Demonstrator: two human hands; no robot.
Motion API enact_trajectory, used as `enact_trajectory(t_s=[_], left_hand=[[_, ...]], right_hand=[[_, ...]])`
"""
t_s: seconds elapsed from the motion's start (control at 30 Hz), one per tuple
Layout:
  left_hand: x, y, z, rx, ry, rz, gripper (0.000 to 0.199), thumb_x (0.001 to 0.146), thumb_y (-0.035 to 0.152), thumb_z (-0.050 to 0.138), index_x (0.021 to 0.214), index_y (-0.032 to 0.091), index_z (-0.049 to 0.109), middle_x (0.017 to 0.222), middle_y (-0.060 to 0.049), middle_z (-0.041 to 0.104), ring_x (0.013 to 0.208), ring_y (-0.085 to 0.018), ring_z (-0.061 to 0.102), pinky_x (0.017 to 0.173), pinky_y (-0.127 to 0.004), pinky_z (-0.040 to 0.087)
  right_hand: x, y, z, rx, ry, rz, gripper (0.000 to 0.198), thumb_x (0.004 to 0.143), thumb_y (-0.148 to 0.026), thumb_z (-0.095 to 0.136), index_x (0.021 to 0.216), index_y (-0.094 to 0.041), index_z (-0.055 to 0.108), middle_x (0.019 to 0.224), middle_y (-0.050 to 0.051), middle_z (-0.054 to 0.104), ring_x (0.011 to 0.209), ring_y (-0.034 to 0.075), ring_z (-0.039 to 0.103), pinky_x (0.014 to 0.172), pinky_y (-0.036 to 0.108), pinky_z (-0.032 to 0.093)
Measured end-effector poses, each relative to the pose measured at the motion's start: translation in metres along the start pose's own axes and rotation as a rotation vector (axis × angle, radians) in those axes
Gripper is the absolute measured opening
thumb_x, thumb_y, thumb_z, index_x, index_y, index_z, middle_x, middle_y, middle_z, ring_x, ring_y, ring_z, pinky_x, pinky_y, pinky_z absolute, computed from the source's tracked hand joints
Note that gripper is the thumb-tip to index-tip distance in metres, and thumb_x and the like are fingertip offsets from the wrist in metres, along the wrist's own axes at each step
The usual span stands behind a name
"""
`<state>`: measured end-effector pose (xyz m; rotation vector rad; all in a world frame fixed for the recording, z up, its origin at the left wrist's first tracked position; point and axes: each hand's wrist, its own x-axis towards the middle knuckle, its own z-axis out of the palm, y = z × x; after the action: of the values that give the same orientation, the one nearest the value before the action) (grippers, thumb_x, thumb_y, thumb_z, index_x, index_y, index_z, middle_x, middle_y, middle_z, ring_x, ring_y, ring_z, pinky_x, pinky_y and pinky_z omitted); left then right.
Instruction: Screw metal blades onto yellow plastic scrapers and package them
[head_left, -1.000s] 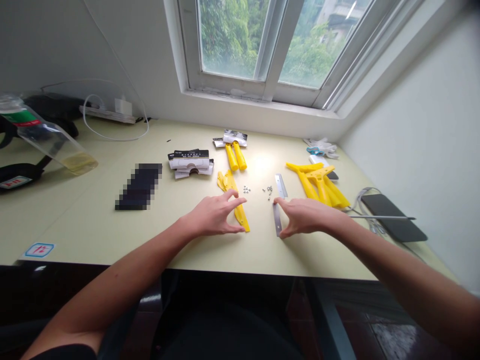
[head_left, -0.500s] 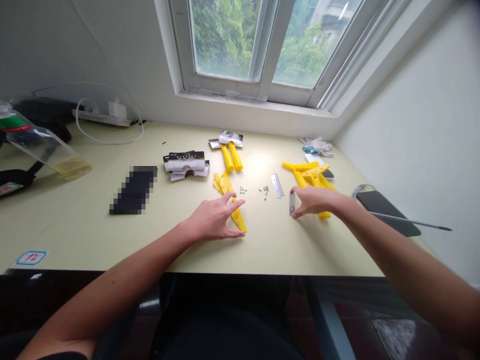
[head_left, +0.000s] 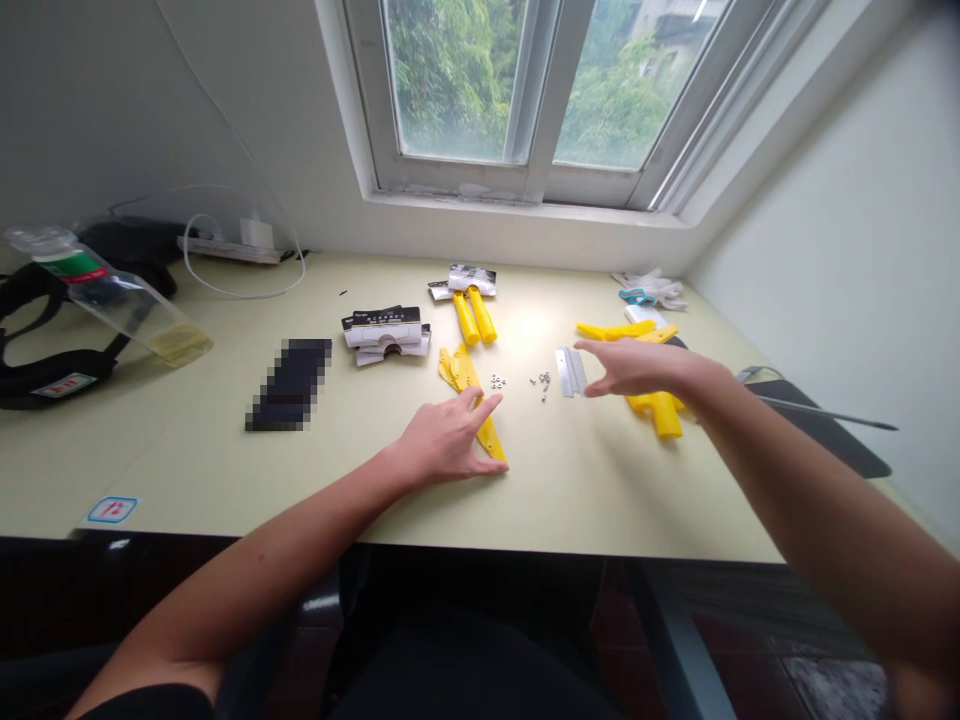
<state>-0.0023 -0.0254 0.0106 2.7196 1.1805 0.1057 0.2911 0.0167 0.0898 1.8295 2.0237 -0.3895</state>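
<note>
Two thin metal blades [head_left: 568,375] sit side by side on the surface [head_left: 420,515]; your right grip [head_left: 626,368] holds one by its ends, your left grip [head_left: 442,437] stands wide over the yellow pieces [head_left: 491,440]. Expect the blades light, stiff, probably slick; pinch ends, avoiding long edges.

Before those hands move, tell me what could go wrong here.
The right hand has its fingertips at the thin metal plates; if the edges are sharp, which I can't tell, it might get nicked. Small metal hardware lies loose between it and the left hand, so a careless sweep could scatter pieces.
</note>
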Motion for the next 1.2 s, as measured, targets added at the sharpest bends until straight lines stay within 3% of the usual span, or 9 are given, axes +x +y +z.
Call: enact_trajectory(t_s=[0.23,0.5,0.63,0.8,0.9,1.0,1.1,1.2], left_hand=[[-0.002,-0.001,-0.003,-0.087,0.027,-0.007,0.095,0.074,0.068,0.062,0.149,0.022,0.028,0.14,-0.014,0.049,0.11,-0.033,0.062,0.085,-0.042,0.054],[0.002,-0.038,-0.025,-0.2,0.195,-0.049,0.087,0.076,0.065,0.064,0.145,0.02,0.034,0.146,-0.013,0.045,0.126,-0.029,0.052,0.101,-0.041,0.048],[0.018,-0.057,-0.036,-0.112,0.14,-0.075,0.08,0.078,0.066,0.062,0.14,0.02,0.042,0.145,-0.012,0.046,0.128,-0.029,0.051,0.103,-0.043,0.045],[0.041,-0.069,-0.043,-0.019,0.002,-0.054,0.07,0.081,0.066,0.059,0.135,0.023,0.05,0.149,-0.011,0.042,0.122,-0.03,0.055,0.101,-0.044,0.046],[0.038,-0.062,-0.039,0.006,0.069,-0.022,0.061,0.084,0.062,0.058,0.134,0.026,0.052,0.152,-0.009,0.039,0.121,-0.028,0.056,0.098,-0.043,0.047],[0.014,-0.041,-0.028,0.037,0.122,0.062,0.044,0.094,0.053,0.047,0.129,0.028,0.057,0.15,-0.007,0.043,0.111,-0.024,0.063,0.089,-0.037,0.052],[-0.021,-0.019,-0.017,0.196,-0.021,0.103,0.053,0.097,0.054,0.037,0.146,0.034,0.041,0.155,-0.008,0.037,0.08,-0.021,0.07,0.068,-0.036,0.055],[-0.045,-0.007,-0.013,0.298,-0.158,0.13,0.059,0.097,0.057,0.029,0.153,0.039,0.023,0.162,-0.007,0.018,0.074,-0.021,0.07,0.058,-0.035,0.053]], right_hand=[[-0.041,-0.04,0.019,-0.053,0.045,-0.146,0.055,0.083,-0.052,0.056,0.13,-0.023,0.052,0.108,0.014,0.066,0.092,0.032,0.064,0.066,0.036,0.044],[-0.038,-0.064,0.038,0.027,0.141,-0.122,0.034,0.085,-0.041,0.057,0.11,-0.018,0.061,0.096,0.016,0.068,0.083,0.031,0.065,0.062,0.035,0.042],[-0.037,-0.065,0.048,0.007,0.149,-0.148,0.027,0.087,-0.042,0.052,0.094,-0.017,0.062,0.085,0.014,0.067,0.075,0.026,0.064,0.057,0.032,0.038],[-0.036,-0.063,0.055,0.042,0.165,-0.184,0.025,0.087,-0.042,0.05,0.088,-0.018,0.06,0.083,0.012,0.066,0.071,0.023,0.062,0.055,0.03,0.033],[-0.035,-0.061,0.057,0.06,0.183,-0.186,0.026,0.087,-0.043,0.05,0.088,-0.019,0.06,0.081,0.012,0.065,0.07,0.024,0.062,0.055,0.03,0.034],[-0.035,-0.06,0.057,0.071,0.195,-0.195,0.026,0.088,-0.041,0.05,0.091,-0.019,0.062,0.082,0.013,0.066,0.072,0.024,0.062,0.057,0.031,0.036],[-0.037,-0.061,0.056,0.082,0.183,-0.205,0.025,0.088,-0.04,0.05,0.091,-0.018,0.063,0.083,0.012,0.066,0.072,0.024,0.062,0.057,0.031,0.036],[-0.041,-0.062,0.054,0.094,0.179,-0.213,0.025,0.088,-0.039,0.051,0.09,-0.018,0.063,0.083,0.012,0.067,0.071,0.025,0.062,0.055,0.031,0.036]])
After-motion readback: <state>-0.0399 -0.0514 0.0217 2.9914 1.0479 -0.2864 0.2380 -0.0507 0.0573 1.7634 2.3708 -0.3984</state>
